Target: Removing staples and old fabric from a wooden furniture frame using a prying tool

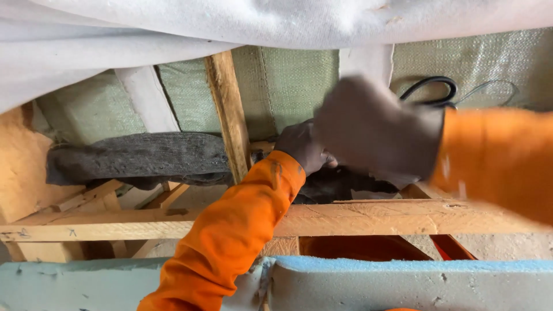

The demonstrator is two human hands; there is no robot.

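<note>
While the left hand [304, 148] reaches deep into the wooden frame, its fingers curl around the edge of the dark grey felt padding [138, 158] just right of the upright wooden post [229, 115]. That hand looks closed on the felt, gripping it. The right hand [377, 129] is a blur in front of the green woven cloth [288, 86], so I cannot tell if it is closed or flat; it seems to press on the felt's right part, which lies behind the long wooden rail [368, 217].

The felt lies across the frame, from far left, behind the post, to under both hands. Some of it sits bunched and dark between the hands and the rail.

To do this well, I think the left hand should hold the felt firm while the right hand pushes it flat and snug, with no lumps. Go slowly near the post so the felt does not catch on the rough wood.

Black scissors [432, 92] rest on the green cloth, far right. White fabric [276, 23] hangs over the top. Blue foam [403, 282] lies along the near edge.
</note>
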